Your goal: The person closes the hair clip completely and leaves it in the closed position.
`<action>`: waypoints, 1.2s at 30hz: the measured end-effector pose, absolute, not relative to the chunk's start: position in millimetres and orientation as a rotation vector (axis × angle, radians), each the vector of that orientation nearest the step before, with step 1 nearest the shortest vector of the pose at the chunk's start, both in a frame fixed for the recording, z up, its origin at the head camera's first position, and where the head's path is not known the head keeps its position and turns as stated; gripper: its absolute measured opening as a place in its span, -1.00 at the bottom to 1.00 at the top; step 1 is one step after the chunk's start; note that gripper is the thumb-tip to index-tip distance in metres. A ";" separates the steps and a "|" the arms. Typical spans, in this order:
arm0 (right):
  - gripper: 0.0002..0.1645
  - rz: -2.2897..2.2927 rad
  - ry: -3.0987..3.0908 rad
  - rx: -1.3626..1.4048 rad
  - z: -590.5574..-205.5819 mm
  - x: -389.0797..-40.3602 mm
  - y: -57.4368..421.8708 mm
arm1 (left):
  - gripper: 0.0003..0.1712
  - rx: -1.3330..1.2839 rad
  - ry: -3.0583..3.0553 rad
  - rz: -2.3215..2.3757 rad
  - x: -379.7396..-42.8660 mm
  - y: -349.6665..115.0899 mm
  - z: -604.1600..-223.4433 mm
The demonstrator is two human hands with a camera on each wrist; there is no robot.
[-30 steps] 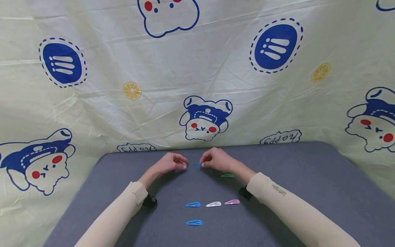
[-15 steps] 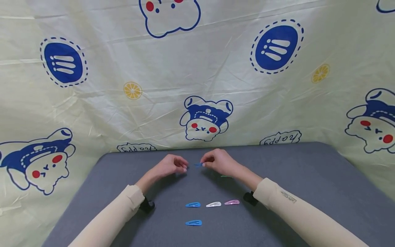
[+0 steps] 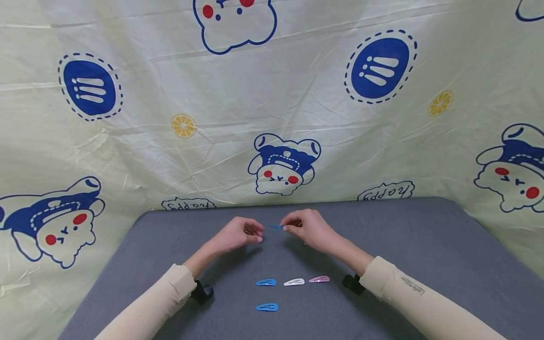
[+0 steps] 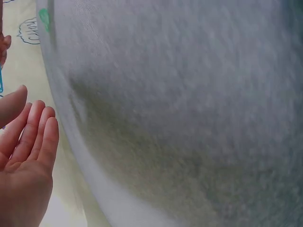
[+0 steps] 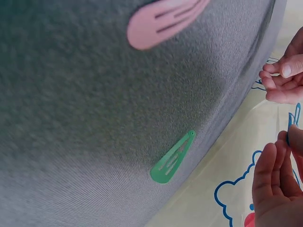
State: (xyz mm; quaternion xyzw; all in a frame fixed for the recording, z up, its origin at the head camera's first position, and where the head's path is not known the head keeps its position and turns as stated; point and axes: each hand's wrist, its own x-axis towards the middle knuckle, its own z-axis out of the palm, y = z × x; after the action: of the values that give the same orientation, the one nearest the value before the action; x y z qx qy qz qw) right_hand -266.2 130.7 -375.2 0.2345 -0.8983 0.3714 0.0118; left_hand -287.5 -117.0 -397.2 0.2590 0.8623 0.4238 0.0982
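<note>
My right hand (image 3: 312, 230) pinches a blue snap hair clip (image 3: 276, 227) between thumb and forefinger near the far side of the table. In the right wrist view the clip (image 5: 290, 121) stands out beyond the fingertips, its two parts spread apart. My left hand (image 3: 239, 234) is just left of the clip with fingers loosely bent and nothing in them; in the left wrist view its palm and fingers (image 4: 35, 135) lie open. A green hair clip (image 5: 173, 158) lies on the table below my right hand, almost wholly hidden by that hand in the head view.
On the grey tabletop (image 3: 204, 316) a blue clip (image 3: 266, 282), a white clip (image 3: 294, 282) and a pink clip (image 3: 319, 279) lie in a row. Another blue clip (image 3: 267, 307) lies nearer me. A printed curtain (image 3: 229, 94) hangs behind the far edge.
Both hands have shifted slightly right and nearer me, the blue hair clip moving with the right hand. The right forearm swung outward, and the hand now covers the green clip in the head view.
</note>
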 end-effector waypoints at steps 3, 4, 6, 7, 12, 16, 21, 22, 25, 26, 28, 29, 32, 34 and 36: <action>-0.89 1.165 -2.778 0.715 -376.0 -261.3 132.5 | -0.70 0.769 2.554 1.268 -283.6 -114.8 -393.9; -0.89 1.169 -2.771 0.712 -376.3 -259.8 133.0 | -0.70 0.770 2.553 1.277 -282.5 -114.1 -392.8; -0.88 1.182 -2.756 0.707 -376.6 -256.8 133.8 | -0.69 0.768 2.548 1.301 -280.5 -112.9 -390.8; -0.88 1.187 -2.748 0.706 -376.8 -255.3 134.1 | -0.69 0.764 2.542 1.314 -279.3 -112.4 -390.0; -0.87 1.223 -2.706 0.701 -376.5 -247.7 135.6 | -0.68 0.766 2.521 1.365 -271.9 -110.6 -385.9; -0.86 1.248 -2.678 0.675 -375.3 -240.7 137.1 | -0.68 0.777 2.504 1.406 -266.3 -110.7 -382.2; -0.85 1.244 -2.664 0.617 -373.3 -231.2 138.5 | -0.71 0.776 2.513 1.437 -261.9 -112.5 -380.4; -0.84 1.239 -2.659 0.618 -373.0 -229.7 138.8 | -0.71 0.781 2.517 1.440 -261.1 -112.8 -380.4; -0.84 1.238 -2.646 0.614 -372.1 -225.6 139.6 | -0.71 0.806 2.517 1.451 -258.2 -113.2 -381.1; -0.84 1.240 -2.642 0.613 -371.8 -224.4 139.8 | -0.71 0.815 2.516 1.454 -257.1 -113.1 -381.4; -0.83 1.249 -2.635 0.605 -371.6 -222.1 140.5 | -0.71 0.829 2.518 1.457 -254.9 -112.7 -381.5; -0.84 1.253 -2.633 0.599 -371.7 -220.9 140.9 | -0.71 0.834 2.519 1.455 -253.9 -112.3 -381.5; -0.83 1.266 -2.624 0.592 -372.1 -217.5 142.2 | -0.72 0.850 2.524 1.458 -250.2 -111.1 -380.3; -0.83 1.276 -2.617 0.587 -372.6 -214.9 142.6 | -0.71 0.857 2.526 1.461 -248.3 -110.3 -379.7; -0.82 1.282 -2.609 0.583 -372.8 -211.9 142.4 | -0.71 0.855 2.530 1.468 -245.2 -109.7 -377.8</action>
State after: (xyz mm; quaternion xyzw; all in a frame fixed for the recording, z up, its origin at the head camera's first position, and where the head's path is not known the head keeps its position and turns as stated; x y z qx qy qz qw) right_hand -211.9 142.4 -372.8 0.1958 -0.8765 0.4308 0.0885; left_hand -245.2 -109.7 -377.8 0.2804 0.8292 0.4812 0.0472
